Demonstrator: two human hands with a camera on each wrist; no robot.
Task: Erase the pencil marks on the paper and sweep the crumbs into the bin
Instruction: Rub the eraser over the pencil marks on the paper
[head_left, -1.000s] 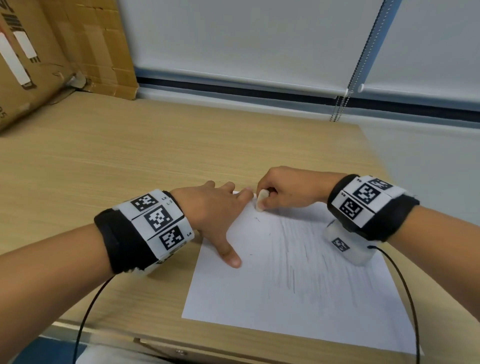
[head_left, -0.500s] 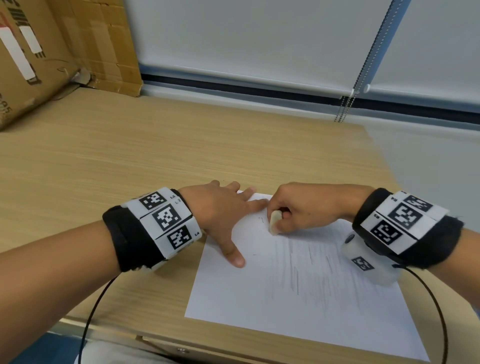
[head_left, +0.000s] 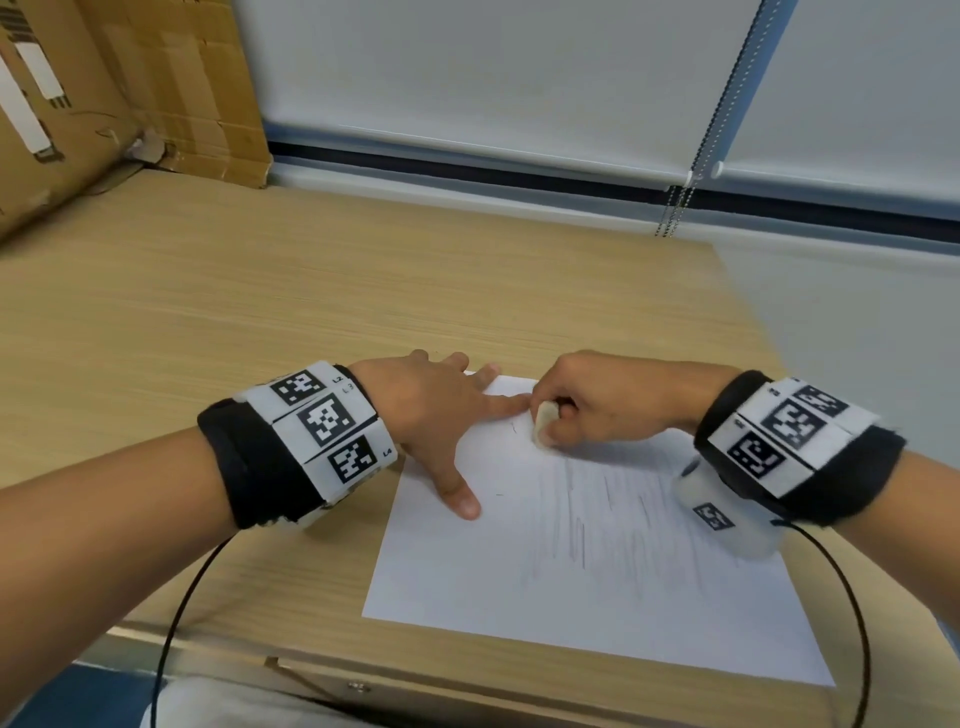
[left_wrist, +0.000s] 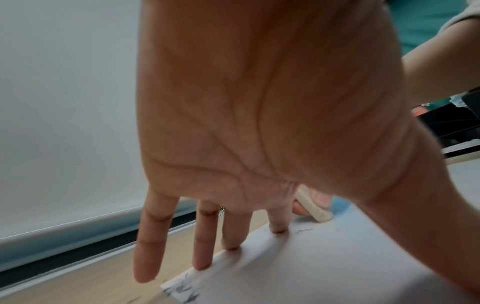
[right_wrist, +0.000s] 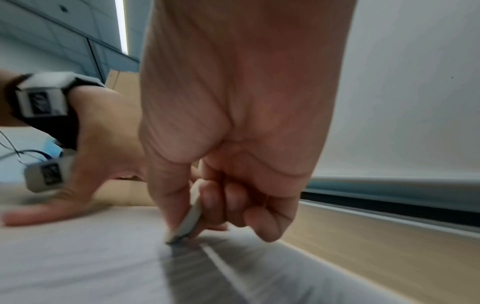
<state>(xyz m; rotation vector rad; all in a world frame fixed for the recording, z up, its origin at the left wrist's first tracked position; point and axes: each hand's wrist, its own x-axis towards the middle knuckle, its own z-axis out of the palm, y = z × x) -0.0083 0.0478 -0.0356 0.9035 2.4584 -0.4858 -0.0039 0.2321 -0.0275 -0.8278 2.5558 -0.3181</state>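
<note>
A white sheet of paper (head_left: 597, 587) with faint grey pencil strokes lies on the wooden desk near its front edge. My left hand (head_left: 441, 410) lies flat with spread fingers on the paper's upper left corner, thumb on the sheet. My right hand (head_left: 587, 410) pinches a small whitish eraser (head_left: 544, 423) between thumb and fingers and presses its tip on the paper just right of my left index finger. The eraser (right_wrist: 189, 218) stands on edge on the sheet in the right wrist view; the left wrist view shows the eraser (left_wrist: 314, 205) behind my palm. No bin is in view.
The wooden desk (head_left: 337, 291) stretches away to the left and back. Flattened cardboard boxes (head_left: 119, 88) lean at the back left. A window blind with a bead chain (head_left: 696, 156) hangs behind the desk. The desk's right edge (head_left: 748, 312) runs close to the paper.
My right hand has slid the eraser down and a little to the right on the paper from its top edge. The left hand keeps its place on the corner.
</note>
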